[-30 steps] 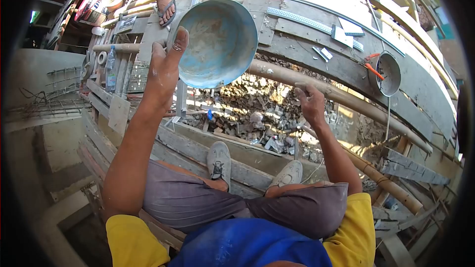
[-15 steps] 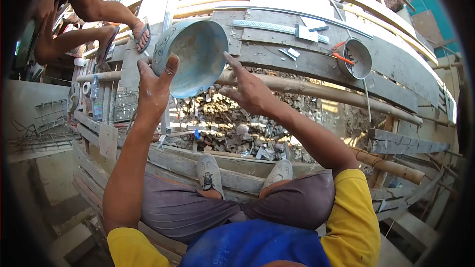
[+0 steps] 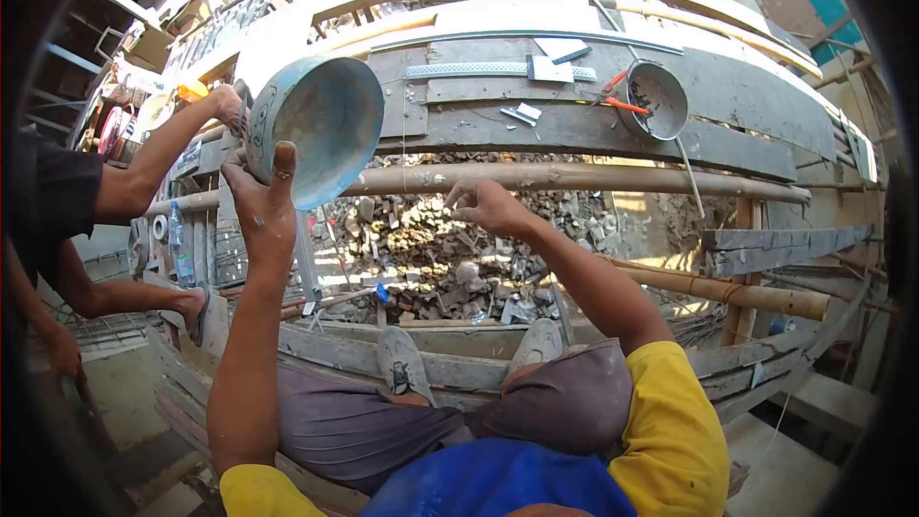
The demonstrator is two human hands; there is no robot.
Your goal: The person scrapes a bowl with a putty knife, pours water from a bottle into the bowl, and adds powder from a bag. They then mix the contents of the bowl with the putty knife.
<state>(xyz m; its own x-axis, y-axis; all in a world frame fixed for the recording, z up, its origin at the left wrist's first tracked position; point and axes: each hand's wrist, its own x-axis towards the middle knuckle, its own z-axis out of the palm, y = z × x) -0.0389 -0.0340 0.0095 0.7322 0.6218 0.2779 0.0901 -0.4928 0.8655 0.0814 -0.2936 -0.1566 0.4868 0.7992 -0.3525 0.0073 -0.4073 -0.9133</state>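
My left hand (image 3: 260, 196) grips a blue bowl (image 3: 324, 134) by its lower edge, thumb on the near side. The bowl is tilted, its opening facing right, and pale dried residue coats the inside. My right hand (image 3: 490, 209) hangs over the rubble, apart from the bowl, fingers loosely bent with nothing visible in them. Beyond it, a round grey pan (image 3: 659, 101) with small dark pieces in it sits on the planks. Orange-handled pliers (image 3: 622, 103) lie across the pan's rim.
A perforated metal strip (image 3: 459, 71) and white offcuts (image 3: 522, 113) lie on the grey planks (image 3: 584, 134). A bamboo pole (image 3: 565, 177) runs along their near side, above broken rubble (image 3: 450, 258). At left, another person's leg (image 3: 134, 299) is near a plastic bottle (image 3: 184, 258).
My left hand and the bowl have shifted left. My right hand has drawn away from the bowl, its fingers bending. The other person has come lower and further left in view.
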